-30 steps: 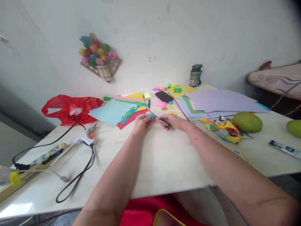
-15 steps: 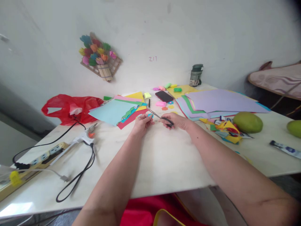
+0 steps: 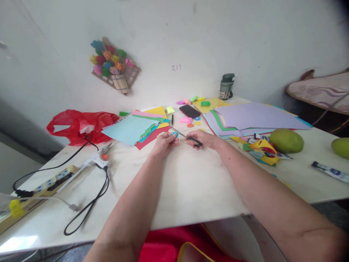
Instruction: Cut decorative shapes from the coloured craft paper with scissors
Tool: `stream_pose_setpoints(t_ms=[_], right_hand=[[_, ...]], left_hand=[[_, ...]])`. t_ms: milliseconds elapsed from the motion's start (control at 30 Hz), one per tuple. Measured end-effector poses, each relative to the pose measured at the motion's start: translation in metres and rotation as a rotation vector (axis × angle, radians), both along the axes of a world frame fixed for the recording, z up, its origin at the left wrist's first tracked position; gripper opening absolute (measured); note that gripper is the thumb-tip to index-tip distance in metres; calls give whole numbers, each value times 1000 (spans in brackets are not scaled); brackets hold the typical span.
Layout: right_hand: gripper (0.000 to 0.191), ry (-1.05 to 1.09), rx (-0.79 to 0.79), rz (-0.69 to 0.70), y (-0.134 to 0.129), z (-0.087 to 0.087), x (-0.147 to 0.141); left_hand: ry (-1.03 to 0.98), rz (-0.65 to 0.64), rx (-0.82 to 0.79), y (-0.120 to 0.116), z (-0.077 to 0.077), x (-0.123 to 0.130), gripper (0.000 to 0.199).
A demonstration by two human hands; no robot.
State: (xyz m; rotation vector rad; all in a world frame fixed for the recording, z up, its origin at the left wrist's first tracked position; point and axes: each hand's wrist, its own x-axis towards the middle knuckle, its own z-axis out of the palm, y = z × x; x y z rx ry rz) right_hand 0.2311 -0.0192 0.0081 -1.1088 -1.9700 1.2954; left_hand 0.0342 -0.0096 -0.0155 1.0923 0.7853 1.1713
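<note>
My left hand (image 3: 165,143) is closed in a pinch on a small piece of blue paper (image 3: 175,134), partly hidden by the fingers. In my right hand (image 3: 203,138) is a pair of scissors (image 3: 194,140) with black handles, its blades pointing left toward the blue piece. Whether the blades touch the paper I cannot tell. Just beyond the hands lie small cut-out shapes, an orange one (image 3: 190,125) and a yellow one (image 3: 197,123). Behind my left hand is a red paper sheet (image 3: 148,141) under light blue paper (image 3: 131,130).
A hot glue gun (image 3: 99,157) and power strip (image 3: 56,180) with cords lie left, by a red plastic bag (image 3: 73,127). Further back are a phone (image 3: 189,111) and a pink clay pack (image 3: 185,120). Purple sheets (image 3: 253,115), paper scraps (image 3: 263,150) and a green mango (image 3: 287,141) lie right.
The scissors have turned slightly in my right hand, and their blades look closer together. My left hand stays in place, holding the blue paper. The whole view has shifted a little.
</note>
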Motion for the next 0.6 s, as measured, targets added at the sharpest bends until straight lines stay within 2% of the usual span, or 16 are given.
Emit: stream_pose_setpoints(t_ms=[600], right_hand=[[28,-34,-8,46,2,1,5]], left_hand=[[26,-3,-7,-6,7,1,29]])
